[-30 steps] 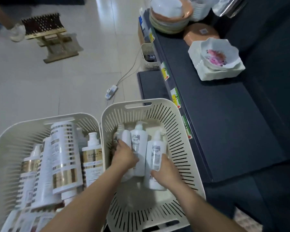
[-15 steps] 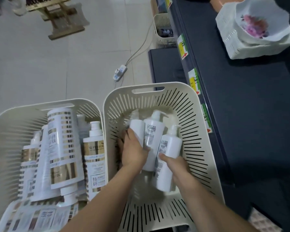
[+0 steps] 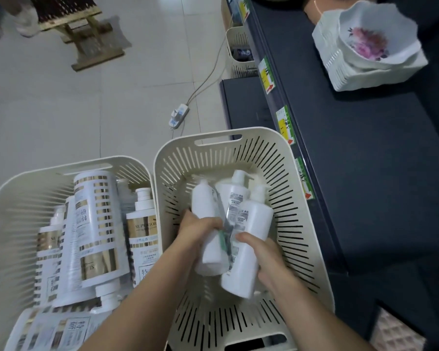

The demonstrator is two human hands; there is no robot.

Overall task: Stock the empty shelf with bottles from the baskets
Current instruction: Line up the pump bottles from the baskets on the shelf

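Observation:
Two cream slotted baskets stand on the floor. Inside the right basket (image 3: 299, 239), my left hand (image 3: 197, 231) grips a plain white pump bottle (image 3: 203, 203), and a second labelled bottle (image 3: 235, 196) lies against it. My right hand (image 3: 266, 259) grips another white pump bottle (image 3: 254, 221) from its right side. All three bottles are lifted off the basket's floor. The left basket (image 3: 13, 196) holds several white-and-gold bottles (image 3: 96, 219). The dark shelf (image 3: 365, 160) runs along the right, bare in front of me.
A stack of white dishes with a flowered bowl (image 3: 368, 44) sits on the shelf at the far end. A power strip and cable (image 3: 179, 116) lie on the tiled floor. A wooden stool (image 3: 84, 29) and a person's feet are at the top left. A third basket (image 3: 240, 54) stands by the shelf.
Both hands have raised the three white bottles up from the bottom of the right basket. The camera has tilted down and moved closer to the baskets.

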